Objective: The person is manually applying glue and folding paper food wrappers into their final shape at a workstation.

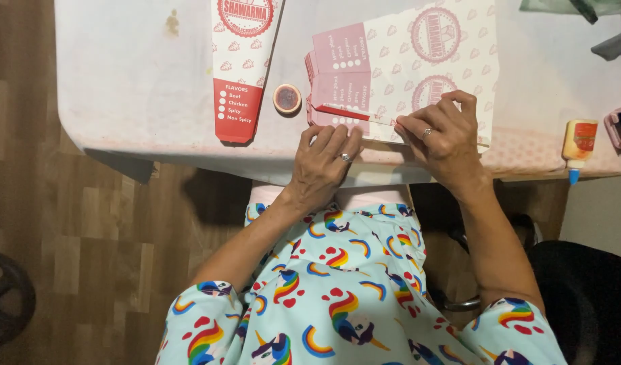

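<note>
A lap in unicorn-print cloth (344, 297) fills the near view. Beyond it, at the near edge of the white tabletop (134, 74), the left hand (322, 165) lies flat, fingers together, pressing a stack of pink-and-white printed paper sleeves (391, 67). The right hand (445, 138) pinches the stack's near edge. A small round glue pot (287, 99) sits just left; a folded sleeve (241, 67) lies further left, a glue bottle (579, 143) far right.

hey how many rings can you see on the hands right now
2. One ring is on the left hand, one ring on the right hand, both pressing the printed paper sheet. Tucked fingers could hide more.
</note>
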